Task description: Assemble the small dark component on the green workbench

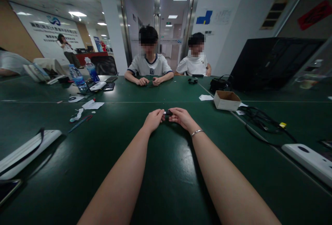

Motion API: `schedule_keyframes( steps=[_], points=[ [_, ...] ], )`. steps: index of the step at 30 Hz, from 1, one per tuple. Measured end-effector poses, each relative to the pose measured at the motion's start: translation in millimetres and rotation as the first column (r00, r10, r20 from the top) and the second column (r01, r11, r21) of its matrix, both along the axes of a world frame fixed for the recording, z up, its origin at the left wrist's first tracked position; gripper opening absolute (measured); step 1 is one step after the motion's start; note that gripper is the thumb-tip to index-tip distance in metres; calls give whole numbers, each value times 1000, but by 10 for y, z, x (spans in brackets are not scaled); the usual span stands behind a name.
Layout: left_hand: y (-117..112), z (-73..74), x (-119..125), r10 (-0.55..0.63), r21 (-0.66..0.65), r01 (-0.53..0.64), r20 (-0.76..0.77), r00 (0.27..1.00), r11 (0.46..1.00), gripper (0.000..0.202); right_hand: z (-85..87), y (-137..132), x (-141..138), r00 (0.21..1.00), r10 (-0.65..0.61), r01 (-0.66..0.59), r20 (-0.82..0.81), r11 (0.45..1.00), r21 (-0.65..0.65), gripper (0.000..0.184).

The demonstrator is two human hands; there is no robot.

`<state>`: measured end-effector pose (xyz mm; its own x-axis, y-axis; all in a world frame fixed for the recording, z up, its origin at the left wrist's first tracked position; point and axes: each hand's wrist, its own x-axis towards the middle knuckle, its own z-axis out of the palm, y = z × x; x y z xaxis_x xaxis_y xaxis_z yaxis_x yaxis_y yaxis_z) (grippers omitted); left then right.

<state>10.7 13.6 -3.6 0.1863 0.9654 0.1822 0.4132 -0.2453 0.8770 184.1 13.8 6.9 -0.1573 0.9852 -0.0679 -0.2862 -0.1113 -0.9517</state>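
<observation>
Both my arms stretch out over a dark green table (166, 169). My left hand (153, 119) and my right hand (182, 117) meet in the middle, fingers curled and pinched on a small black object (168, 113) held between them just above the tabletop. A thin silver bracelet (196, 132) sits on my right wrist. What the small black object is cannot be made out.
A small open cardboard box (226, 100) and black cables (261, 123) lie to the right, a white power strip (308, 157) nearer. Water bottles (77, 77), phones and paper scraps sit at the left. Two people sit across the table, hands on small items.
</observation>
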Motion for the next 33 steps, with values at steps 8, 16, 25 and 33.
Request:
schedule_keyframes(
  steps=[8,16,25,33],
  points=[
    [-2,20,-1,9,-27,-10,-33,999,1000,46,-44,11,6,1000,12,-12,1,999,44,14],
    [31,-6,13,16,-56,-15,17,1000,998,54,-50,8,17,1000,22,-22,-12,998,60,13],
    [31,35,19,54,-106,-45,87,995,993,52,-36,-17,38,997,76,-73,-32,993,89,20],
    [40,24,25,64,-138,-47,126,990,989,52,-54,0,45,994,89,-82,-62,991,109,25]
  ],
)
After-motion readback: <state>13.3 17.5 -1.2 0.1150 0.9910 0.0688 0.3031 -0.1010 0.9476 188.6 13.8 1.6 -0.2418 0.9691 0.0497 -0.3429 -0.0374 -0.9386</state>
